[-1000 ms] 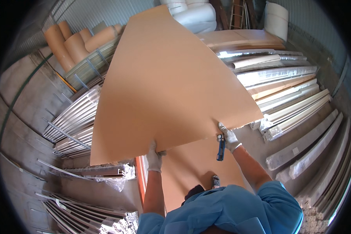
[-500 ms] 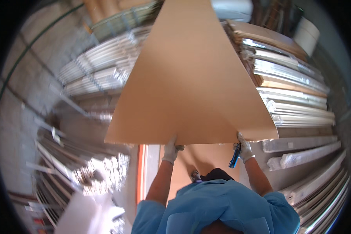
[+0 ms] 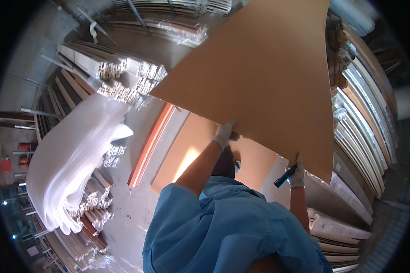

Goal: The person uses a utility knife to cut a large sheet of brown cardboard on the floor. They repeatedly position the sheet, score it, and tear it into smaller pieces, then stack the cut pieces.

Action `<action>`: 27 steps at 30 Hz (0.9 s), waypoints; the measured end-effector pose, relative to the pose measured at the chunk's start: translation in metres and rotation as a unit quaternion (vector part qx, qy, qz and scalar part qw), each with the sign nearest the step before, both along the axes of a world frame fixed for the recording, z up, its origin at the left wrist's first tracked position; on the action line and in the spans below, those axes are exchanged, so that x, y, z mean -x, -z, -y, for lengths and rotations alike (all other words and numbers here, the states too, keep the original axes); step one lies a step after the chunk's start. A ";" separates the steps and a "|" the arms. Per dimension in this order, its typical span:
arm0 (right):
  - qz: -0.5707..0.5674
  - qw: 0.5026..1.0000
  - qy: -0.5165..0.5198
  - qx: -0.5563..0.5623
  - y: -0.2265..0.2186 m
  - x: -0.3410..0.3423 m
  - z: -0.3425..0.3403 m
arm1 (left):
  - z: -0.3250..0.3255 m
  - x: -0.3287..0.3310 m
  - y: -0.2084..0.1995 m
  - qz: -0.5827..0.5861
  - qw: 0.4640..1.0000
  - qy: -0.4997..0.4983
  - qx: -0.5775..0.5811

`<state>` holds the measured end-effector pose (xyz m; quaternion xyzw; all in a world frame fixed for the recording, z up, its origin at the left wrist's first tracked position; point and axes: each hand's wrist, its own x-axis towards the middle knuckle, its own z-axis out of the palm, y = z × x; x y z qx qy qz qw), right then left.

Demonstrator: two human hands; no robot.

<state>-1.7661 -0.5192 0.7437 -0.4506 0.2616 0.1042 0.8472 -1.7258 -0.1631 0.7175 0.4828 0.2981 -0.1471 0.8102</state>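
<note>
**Large flat brown sheet (image 3: pixel 264 77) off the hands' far side, pinched along near edge**

Sheet is straight ahead of the person, raised over a second flat brown sheet (image 3: pixel 168 172) lying on the floor. Long axis runs away from the hands, up and a bit right in view; top end cut off by the frame. Near edge slants, left corner farther from the body, right corner closer in.

White-gloved left hand (image 3: pixel 223 133): pinching the near edge a little left of its middle, thumb on the upper face. White-gloved right hand (image 3: pixel 297 176): pinching the same edge, much nearer its own corner than the left hand is to the left one; also holds a slim blue-and-black handheld tool (image 3: pixel 283 179), pointing down-left. Finger placement under the sheet hidden, cannot tell.

Around: orange-red and white long strip (image 3: pixel 152 145) on the floor, left of the second sheet; draped stack of translucent white soft sheeting (image 3: pixel 70 157) farther left; long pale wrapped lengths (image 3: pixel 357 148) along the right, beyond the sheet's right edge.
</note>
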 end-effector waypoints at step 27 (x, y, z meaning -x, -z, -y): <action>-0.157 0.986 -0.042 -0.036 0.164 0.400 -0.034 | -0.046 0.412 0.179 -0.148 0.960 -0.234 0.049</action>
